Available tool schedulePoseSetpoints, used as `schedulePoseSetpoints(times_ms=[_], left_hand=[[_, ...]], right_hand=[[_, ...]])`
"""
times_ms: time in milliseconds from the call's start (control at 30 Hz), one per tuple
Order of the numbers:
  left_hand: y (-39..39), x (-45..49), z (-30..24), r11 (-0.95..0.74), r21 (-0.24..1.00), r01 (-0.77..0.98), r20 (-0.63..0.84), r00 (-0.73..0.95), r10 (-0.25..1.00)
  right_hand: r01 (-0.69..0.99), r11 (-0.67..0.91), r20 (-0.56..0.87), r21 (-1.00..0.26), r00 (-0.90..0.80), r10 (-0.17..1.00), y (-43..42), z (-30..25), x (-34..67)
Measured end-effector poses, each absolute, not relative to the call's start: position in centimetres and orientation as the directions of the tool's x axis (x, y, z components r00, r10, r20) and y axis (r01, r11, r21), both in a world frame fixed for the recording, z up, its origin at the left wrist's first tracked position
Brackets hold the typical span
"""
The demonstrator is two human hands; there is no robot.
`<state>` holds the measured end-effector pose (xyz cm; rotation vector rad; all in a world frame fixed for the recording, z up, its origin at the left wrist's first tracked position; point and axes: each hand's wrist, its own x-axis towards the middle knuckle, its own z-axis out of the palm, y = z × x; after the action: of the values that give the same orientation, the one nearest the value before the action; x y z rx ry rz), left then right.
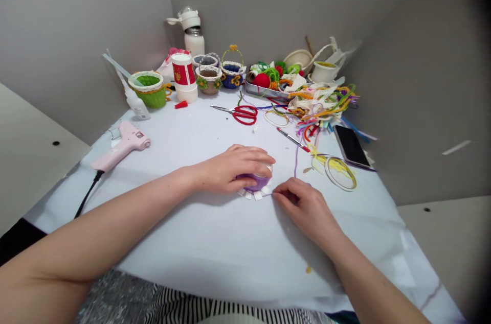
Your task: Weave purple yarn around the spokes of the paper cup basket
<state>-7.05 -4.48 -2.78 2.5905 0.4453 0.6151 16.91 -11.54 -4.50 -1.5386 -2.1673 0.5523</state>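
A small cup wound with purple yarn (pixel 258 184) stands on the table, white paper tabs (pixel 258 194) splayed out round its lower edge. My left hand (pixel 240 168) is wrapped over the cup from the left, covering much of it. Just right of the tabs, my right hand (pixel 301 204) pinches a strand of purple yarn (pixel 295 160) between thumb and fingertips. The strand runs from the cup to the pinch, and a loose length trails away toward the back of the table.
Red-handled scissors (pixel 245 114), a pen (pixel 293 139) and embroidery hoops (pixel 340 174) lie beyond my hands. At left rests a pink glue gun (pixel 121 146) with its cord. Finished small baskets (pixel 232 74), a yarn tray (pixel 264 90) and a phone (pixel 353 146) line the back and right.
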Motion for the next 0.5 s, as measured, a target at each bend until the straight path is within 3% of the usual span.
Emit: schedulePoseSetpoints(times_ms=[300, 500], left_hand=[[-4.5, -6.7, -3.0, -0.877, 0.430, 0.217, 0.358, 0.850, 0.386], [-5.2, -6.5, -3.7, -0.887, 0.381, 0.262, 0.412, 0.811, 0.416]], right_hand=[[0.785, 0.366, 0.300, -0.500, -0.240, 0.923, -10.6, -4.6, 16.2], [0.777, 0.422, 0.255, -0.467, -0.338, 0.906, -9.8, -4.9, 16.1]])
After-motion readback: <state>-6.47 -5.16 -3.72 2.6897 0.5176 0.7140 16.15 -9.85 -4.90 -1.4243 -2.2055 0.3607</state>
